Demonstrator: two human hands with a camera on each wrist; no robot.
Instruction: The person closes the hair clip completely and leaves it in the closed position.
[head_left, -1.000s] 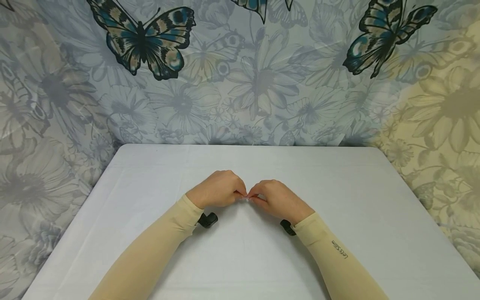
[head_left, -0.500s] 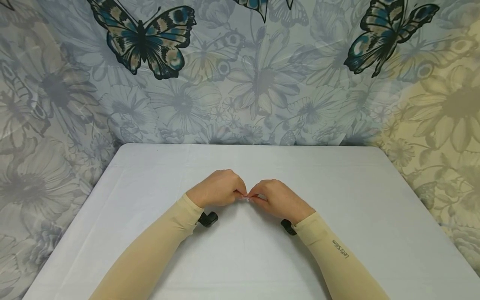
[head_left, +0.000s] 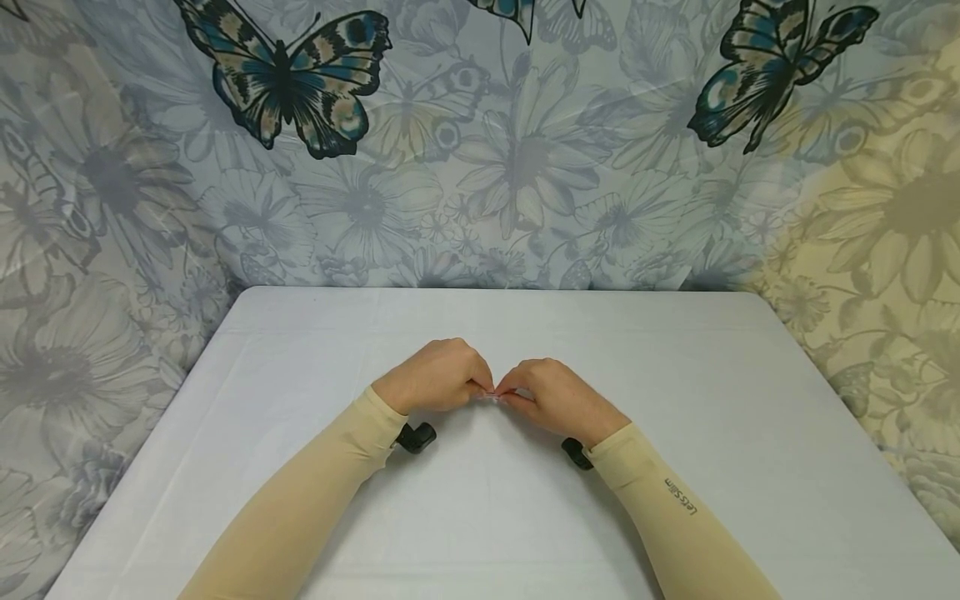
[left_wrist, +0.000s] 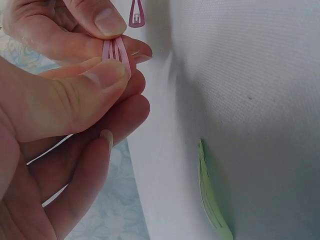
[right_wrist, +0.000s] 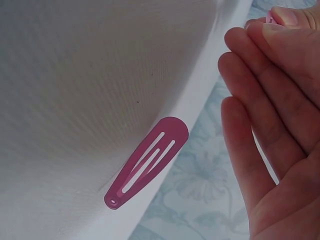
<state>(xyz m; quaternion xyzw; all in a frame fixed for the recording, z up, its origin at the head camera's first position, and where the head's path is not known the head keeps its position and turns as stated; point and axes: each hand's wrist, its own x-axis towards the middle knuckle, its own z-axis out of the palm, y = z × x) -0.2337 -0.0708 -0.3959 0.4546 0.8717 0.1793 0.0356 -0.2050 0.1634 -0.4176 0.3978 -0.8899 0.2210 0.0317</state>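
Observation:
In the head view my left hand (head_left: pixel 435 377) and right hand (head_left: pixel 562 404) meet fingertip to fingertip over the middle of the table. Between them is a small pink snap hair clip (left_wrist: pixel 116 50). My left thumb and index finger pinch its near part, while the right thumb and finger pinch the other end. Fingers cover both its ends. A green snap hair clip (left_wrist: pixel 210 195) lies below my left hand in the left wrist view. Beside my right hand, in the right wrist view, a dark pink snap hair clip (right_wrist: pixel 170 126) lies on the cloth.
A white cloth (head_left: pixel 480 517) covers the table. Behind its far edge hangs a fabric backdrop (head_left: pixel 525 167) printed with flowers and butterflies. Dark wrist cameras (head_left: pixel 417 439) sit under both beige sleeves (head_left: pixel 300 492).

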